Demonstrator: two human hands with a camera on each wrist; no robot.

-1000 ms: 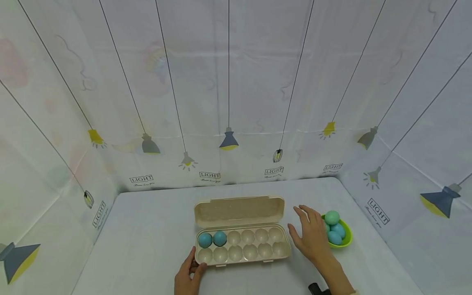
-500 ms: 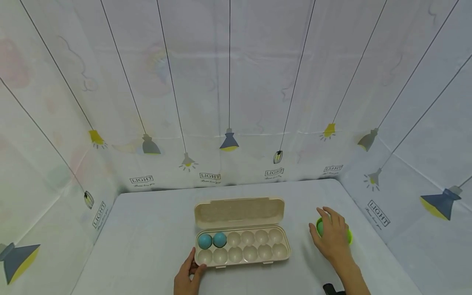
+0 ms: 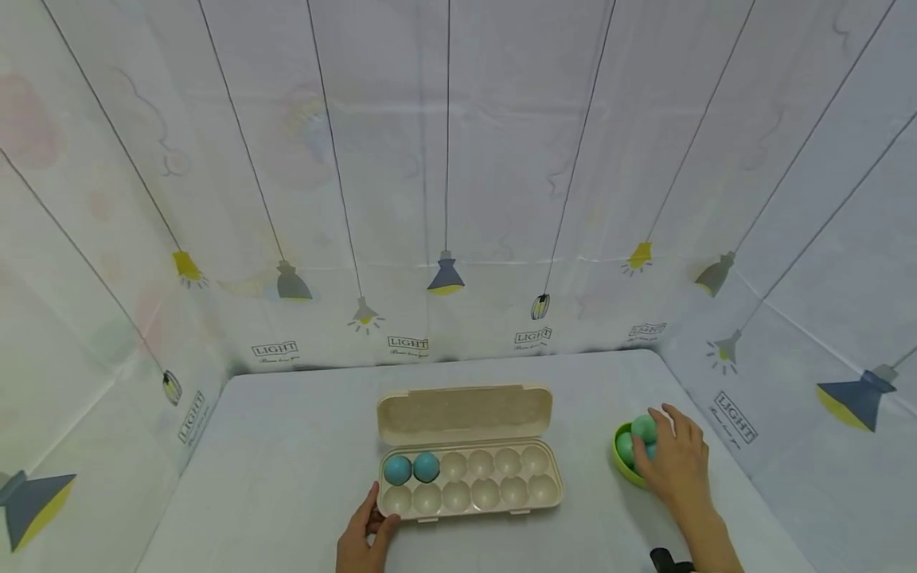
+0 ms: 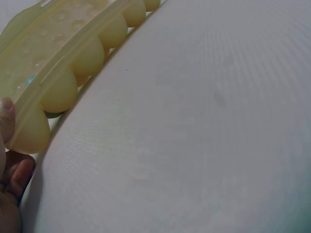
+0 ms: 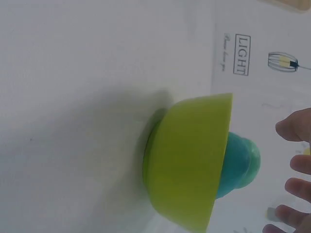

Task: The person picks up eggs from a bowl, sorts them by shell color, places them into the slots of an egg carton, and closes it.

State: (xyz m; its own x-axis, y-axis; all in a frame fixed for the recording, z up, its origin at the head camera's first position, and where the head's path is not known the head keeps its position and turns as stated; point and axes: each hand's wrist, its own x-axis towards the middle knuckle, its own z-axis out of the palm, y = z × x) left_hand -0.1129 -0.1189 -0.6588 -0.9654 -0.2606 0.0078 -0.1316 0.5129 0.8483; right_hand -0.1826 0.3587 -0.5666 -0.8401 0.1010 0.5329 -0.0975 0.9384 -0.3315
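Note:
A beige egg carton [image 3: 485, 493] lies with its lid [image 3: 466, 415] folded back. Two blue eggs [image 3: 411, 468] fill the left end of its back row; the other cups are bare. My left hand [image 3: 364, 541] grips the carton's front left corner, thumb on the rim and fingers below, as the left wrist view also shows. Over a lime-green bowl [image 5: 189, 160] hovers my right hand [image 3: 680, 465], fingers spread and holding nothing. Green and blue eggs are heaped in the bowl, with a pale green egg [image 3: 644, 428] on top. The right wrist view shows the fingertips [image 5: 297, 189] apart from them.
A white cloth covers the table [image 3: 301, 461]. Behind and on both sides rise white hanging sheets [image 3: 501, 159] printed with lamps. A black object [image 3: 666, 559] sits at my right wrist.
My right hand has moved right from beside the carton to over the bowl. The bowl shows slightly farther left than a second ago. My left hand and the carton stay put.

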